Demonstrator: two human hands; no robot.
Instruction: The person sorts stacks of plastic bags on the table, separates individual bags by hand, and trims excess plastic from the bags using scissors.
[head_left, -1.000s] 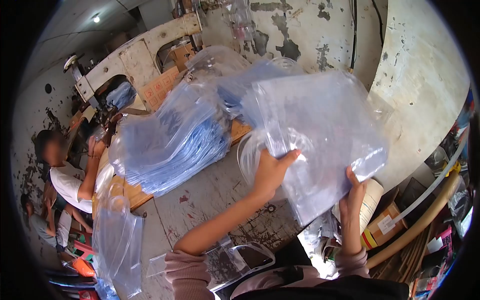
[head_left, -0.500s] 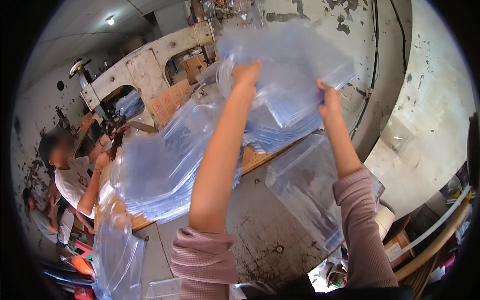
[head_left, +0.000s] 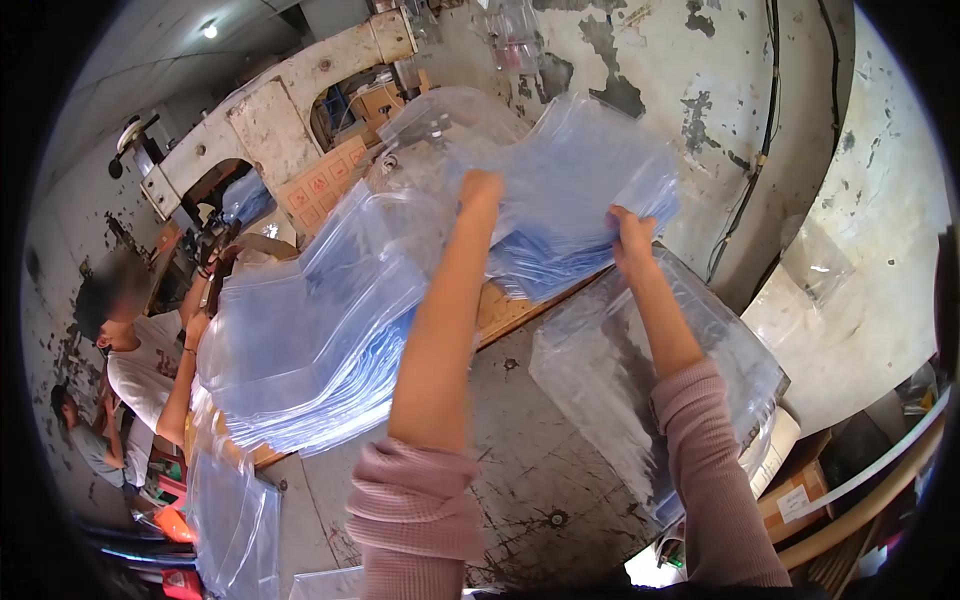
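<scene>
A stack of clear, bluish plastic sheets point(head_left: 590, 160) lies at the back right, its layers fanned along the near edge. My left hand point(head_left: 482, 190) is at the left side of this stack, fingers closed on the plastic and partly hidden by the hand's back. At the stack's near right edge, my right hand point(head_left: 633, 240) pinches the plastic between thumb and fingers. To the left, a larger pile of similar clear sheets point(head_left: 310, 340) droops in a curve over a wooden board point(head_left: 505, 312). Whether the sheets are single or bags I cannot tell.
More clear plastic point(head_left: 600, 375) lies on the scratched metal table point(head_left: 500, 440), under my right forearm. An old cream-coloured machine point(head_left: 270, 115) stands behind the left pile. A person in a white shirt point(head_left: 150, 370) works at the left. A cardboard box point(head_left: 800, 495) sits low right.
The raised plastic has come down onto the back right stack. Both hands have dropped lower, and my right hand has shifted slightly left.
</scene>
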